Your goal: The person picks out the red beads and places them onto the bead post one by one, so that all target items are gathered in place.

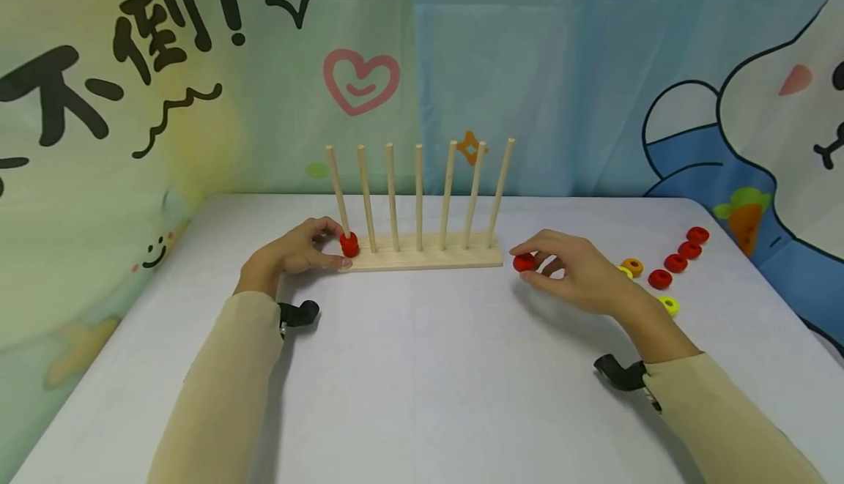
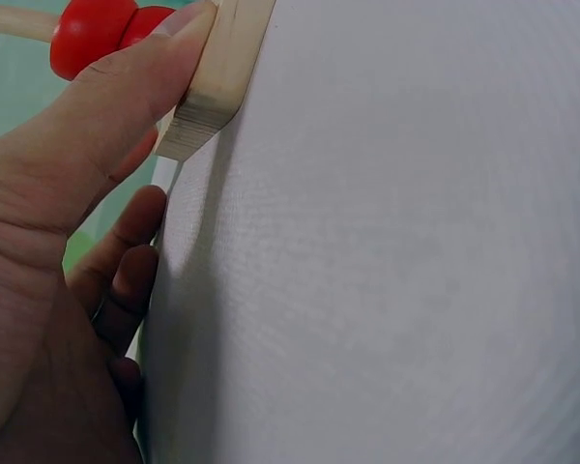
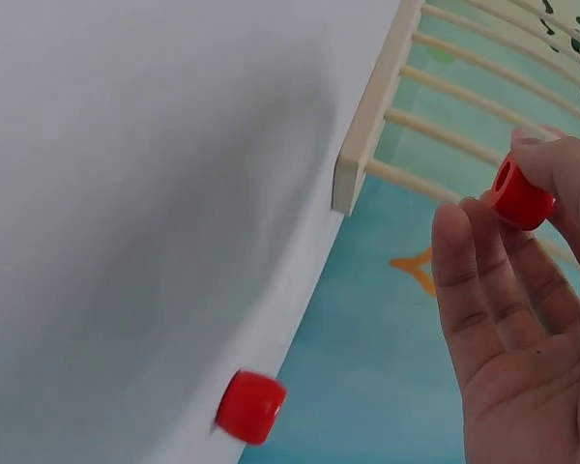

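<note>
A wooden peg stand [image 1: 428, 255] with a row of upright pegs stands toward the far side of the table. Two red beads [image 1: 350, 244] are stacked at the bottom of its leftmost peg. My left hand [image 1: 290, 253] grips the left end of the base, the thumb [image 2: 164, 58] pressed along the front edge beside those beads. Just off the right end of the stand, my right hand [image 1: 576, 272] pinches another red bead [image 3: 524, 198] between thumb and fingers, held above the table. That bead's hole shows in the right wrist view.
Several loose red beads [image 1: 660, 279] lie in a slanting line on the right of the white table [image 1: 409, 374]. Near them are an orange bead [image 1: 631, 272] and a yellow bead [image 1: 674, 310]; another yellow one is partly hidden by my right hand. A printed cloth [image 1: 527, 66] hangs behind.
</note>
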### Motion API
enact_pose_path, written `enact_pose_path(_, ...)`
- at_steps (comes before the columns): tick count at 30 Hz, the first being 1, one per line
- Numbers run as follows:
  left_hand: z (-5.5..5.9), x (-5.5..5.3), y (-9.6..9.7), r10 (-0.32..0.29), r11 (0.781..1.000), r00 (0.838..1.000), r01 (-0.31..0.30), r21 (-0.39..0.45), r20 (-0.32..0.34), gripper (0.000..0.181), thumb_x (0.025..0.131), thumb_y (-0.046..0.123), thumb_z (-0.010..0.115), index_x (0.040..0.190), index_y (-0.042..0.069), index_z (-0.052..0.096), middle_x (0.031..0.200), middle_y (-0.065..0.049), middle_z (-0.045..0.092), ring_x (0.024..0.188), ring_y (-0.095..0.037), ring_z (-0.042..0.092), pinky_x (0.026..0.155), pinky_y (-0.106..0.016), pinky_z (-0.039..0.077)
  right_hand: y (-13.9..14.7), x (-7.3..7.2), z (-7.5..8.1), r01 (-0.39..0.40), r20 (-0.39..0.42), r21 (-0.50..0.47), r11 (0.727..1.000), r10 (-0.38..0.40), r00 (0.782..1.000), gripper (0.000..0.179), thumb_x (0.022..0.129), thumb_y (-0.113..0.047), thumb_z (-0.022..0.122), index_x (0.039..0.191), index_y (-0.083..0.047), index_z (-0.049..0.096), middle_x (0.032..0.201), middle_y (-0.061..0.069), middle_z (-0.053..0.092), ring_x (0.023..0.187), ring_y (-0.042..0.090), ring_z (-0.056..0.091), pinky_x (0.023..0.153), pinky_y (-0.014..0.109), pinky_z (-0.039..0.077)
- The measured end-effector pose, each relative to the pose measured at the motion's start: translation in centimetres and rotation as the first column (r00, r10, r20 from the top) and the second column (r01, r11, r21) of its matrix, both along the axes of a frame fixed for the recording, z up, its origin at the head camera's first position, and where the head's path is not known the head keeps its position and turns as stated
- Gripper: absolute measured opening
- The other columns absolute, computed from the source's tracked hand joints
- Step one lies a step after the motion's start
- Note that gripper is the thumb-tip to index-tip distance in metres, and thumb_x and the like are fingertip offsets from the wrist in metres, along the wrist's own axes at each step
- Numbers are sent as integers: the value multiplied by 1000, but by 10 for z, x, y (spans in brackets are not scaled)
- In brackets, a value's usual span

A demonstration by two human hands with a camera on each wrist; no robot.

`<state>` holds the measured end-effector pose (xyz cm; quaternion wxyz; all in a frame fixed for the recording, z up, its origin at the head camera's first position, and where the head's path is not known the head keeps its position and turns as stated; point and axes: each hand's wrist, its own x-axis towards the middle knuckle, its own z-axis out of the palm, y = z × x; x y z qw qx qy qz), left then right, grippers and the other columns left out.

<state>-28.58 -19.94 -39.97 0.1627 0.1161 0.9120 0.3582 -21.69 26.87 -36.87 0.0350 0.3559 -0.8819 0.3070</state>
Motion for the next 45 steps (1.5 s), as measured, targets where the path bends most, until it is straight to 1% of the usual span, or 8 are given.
enact_pose_path(6,1,-2,2,2,1000,1000,-2,-9,0,58,77,39,85,119,17,52,136,-9,42,132,-35,36,113,-56,24,-12,-3,4,-43,-31,-37,998,41,999,38,87,-8,75,122,-18,64,106,-10,62,90,8,63,72,28,58)
enact_pose_path(10,2,-1,0,-3,1000,1000,3,-22,-6,57,78,40,84,119,17,51,136,-9,42,131,-34,37,111,-56,27,-20,-7,5,-74,-40,-55,996,72,997,37,88,-9,75,122,-17,64,107,-8,63,90,9,63,71,29,58)
enact_pose_path(15,4,3,-2,13,1000,1000,-13,-24,1,56,78,40,83,120,20,52,136,-9,41,131,-34,37,110,-55,28,-29,-12,12,-84,-43,-63,994,82,996,38,87,-7,75,122,-17,64,111,-6,63,91,10,63,72,30,58)
enact_pose_path(20,3,3,-2,20,1000,1000,-20,-14,13,57,77,40,84,120,20,52,136,-10,41,130,-33,37,110,-55,29,-35,-13,19,-83,-52,-63,995,80,995,37,87,-8,75,122,-16,64,112,-7,63,92,9,62,72,29,57)
enact_pose_path(27,1,3,2,18,1000,1000,-18,-4,25,58,78,39,84,121,19,51,136,-9,41,130,-34,36,110,-56,29,-42,-14,21,-98,-66,-81,992,93,993,34,88,-12,74,121,-15,65,110,-6,64,92,10,62,72,30,57)
enact_pose_path(35,0,2,3,24,1000,1000,-24,-7,20,59,77,40,84,121,18,51,137,-9,41,130,-34,36,110,-57,28,-53,-20,25,-159,-99,-145,977,146,984,33,89,-10,73,121,-15,65,111,-5,66,90,10,64,69,29,57)
enact_pose_path(41,0,2,4,23,1000,1000,-23,-10,21,59,77,41,84,121,18,50,138,-10,40,132,-35,35,110,-58,27,-59,-24,31,-181,-115,-152,972,164,980,33,88,-10,74,119,-14,66,111,-3,66,89,10,64,68,29,57)
enact_pose_path(45,1,2,3,29,999,999,-28,-24,25,60,77,41,84,121,19,50,139,-11,38,133,-36,34,111,-59,26,-68,-26,31,-195,-121,-192,962,174,977,33,87,-11,76,119,-12,66,109,-2,67,88,11,64,67,30,57)
